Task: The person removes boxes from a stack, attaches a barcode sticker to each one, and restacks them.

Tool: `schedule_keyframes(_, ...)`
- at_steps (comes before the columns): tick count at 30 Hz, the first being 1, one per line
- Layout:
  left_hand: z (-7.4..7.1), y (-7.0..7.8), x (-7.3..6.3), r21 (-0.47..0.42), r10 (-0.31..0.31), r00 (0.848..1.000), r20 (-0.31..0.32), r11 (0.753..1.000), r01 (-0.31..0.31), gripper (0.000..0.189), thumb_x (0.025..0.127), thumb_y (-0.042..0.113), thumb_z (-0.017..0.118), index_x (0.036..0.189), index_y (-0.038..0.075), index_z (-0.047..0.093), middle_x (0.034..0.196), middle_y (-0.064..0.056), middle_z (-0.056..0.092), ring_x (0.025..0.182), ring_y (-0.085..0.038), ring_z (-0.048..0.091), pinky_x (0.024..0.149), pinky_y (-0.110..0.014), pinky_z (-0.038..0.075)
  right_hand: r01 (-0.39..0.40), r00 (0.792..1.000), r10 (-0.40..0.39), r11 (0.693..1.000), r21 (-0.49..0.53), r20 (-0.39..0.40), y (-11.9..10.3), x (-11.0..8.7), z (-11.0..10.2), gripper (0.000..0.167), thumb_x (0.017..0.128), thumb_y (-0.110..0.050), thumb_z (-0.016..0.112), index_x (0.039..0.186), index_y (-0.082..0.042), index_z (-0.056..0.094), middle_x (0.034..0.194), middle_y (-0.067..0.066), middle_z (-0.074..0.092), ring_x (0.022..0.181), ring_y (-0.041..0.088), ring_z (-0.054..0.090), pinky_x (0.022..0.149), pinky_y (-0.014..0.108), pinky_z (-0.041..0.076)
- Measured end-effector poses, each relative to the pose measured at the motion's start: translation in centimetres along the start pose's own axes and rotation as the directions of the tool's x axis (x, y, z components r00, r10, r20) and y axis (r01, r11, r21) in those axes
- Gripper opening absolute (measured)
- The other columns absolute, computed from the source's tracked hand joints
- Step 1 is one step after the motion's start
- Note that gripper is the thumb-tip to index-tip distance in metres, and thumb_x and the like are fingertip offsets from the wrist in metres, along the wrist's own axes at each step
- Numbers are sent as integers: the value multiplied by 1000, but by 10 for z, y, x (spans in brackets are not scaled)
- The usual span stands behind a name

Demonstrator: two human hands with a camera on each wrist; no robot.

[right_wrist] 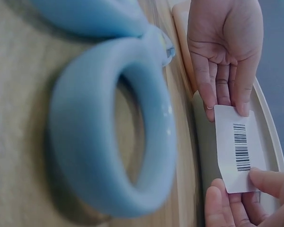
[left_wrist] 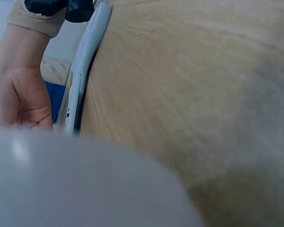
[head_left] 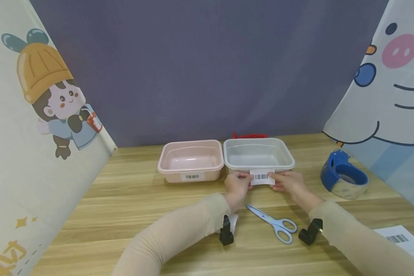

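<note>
A white barcode label (head_left: 262, 177) is held between both hands at the front wall of the pale grey plastic box (head_left: 230, 158). My left hand (head_left: 237, 184) pinches the label's left end. At its right end, my right hand (head_left: 289, 182) grips it between thumb and fingers. The right wrist view shows the label (right_wrist: 231, 146) with the left hand (right_wrist: 227, 42) above and the right hand (right_wrist: 246, 201) below. To the left stands a pink box (head_left: 174, 177) with a barcode label (head_left: 192, 176) on its front. Light blue scissors (head_left: 270, 220) lie between the forearms.
A blue tape dispenser (head_left: 331, 174) stands at the right. A barcode sheet (head_left: 400, 237) lies at the front right, partly behind the right sleeve. Something red (head_left: 251, 136) shows behind the grey box. A white piece (head_left: 233, 222) is partly hidden by the left wrist.
</note>
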State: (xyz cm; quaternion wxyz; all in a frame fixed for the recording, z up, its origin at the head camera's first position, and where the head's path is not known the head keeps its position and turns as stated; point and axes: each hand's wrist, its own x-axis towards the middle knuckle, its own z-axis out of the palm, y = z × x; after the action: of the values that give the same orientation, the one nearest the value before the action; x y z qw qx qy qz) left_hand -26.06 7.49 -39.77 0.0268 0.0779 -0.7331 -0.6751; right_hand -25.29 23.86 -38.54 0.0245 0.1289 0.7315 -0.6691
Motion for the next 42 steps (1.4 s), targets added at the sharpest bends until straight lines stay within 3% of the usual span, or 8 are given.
schedule_keyframes(18,-3,2,-3,63,71,997,1,995,-71,7,82,7,75,81,4,68,69,-7,68,56,-20,66,52,-24,57,-26,1000,26,1000,-13,2,-1,3,0,62,89,-20,70,131,18,44,67,-1,66,59,7,68,64,24,61)
schedule_keyframes(27,-3,1,-2,43,62,998,5,997,-62,7,82,7,74,81,3,68,69,-10,69,55,-17,65,54,-28,59,-53,998,50,995,-84,-34,-2,0,0,34,87,-24,73,96,5,59,63,-3,64,54,7,64,59,24,60)
schedule_keyframes(30,-3,1,-2,54,62,998,10,997,-62,7,82,7,74,81,4,69,70,-11,70,54,-16,64,53,-26,59,-37,999,37,999,-19,0,-3,0,1,30,88,-20,71,98,7,62,65,-2,66,57,8,67,62,24,61)
schedule_keyframes(34,-4,1,-2,57,70,997,13,996,-70,6,82,6,74,81,3,69,71,-12,70,55,-17,64,51,-25,57,43,993,-47,998,45,105,-1,2,4,40,93,-11,64,118,18,54,74,0,72,69,8,70,72,24,61)
schedule_keyframes(37,-4,1,-2,54,77,997,22,996,-78,5,82,5,74,81,2,70,72,-13,71,57,-19,67,53,-26,58,103,979,-107,994,34,171,1,4,6,44,95,-7,58,125,23,47,80,-1,73,76,6,70,76,22,60)
schedule_keyframes(42,-4,-1,-1,65,87,996,38,994,-89,4,82,3,74,82,0,71,72,-12,72,61,-20,68,56,-27,60,111,976,-108,994,-1,189,4,8,5,39,94,-4,57,122,22,50,83,1,73,76,7,69,75,21,60)
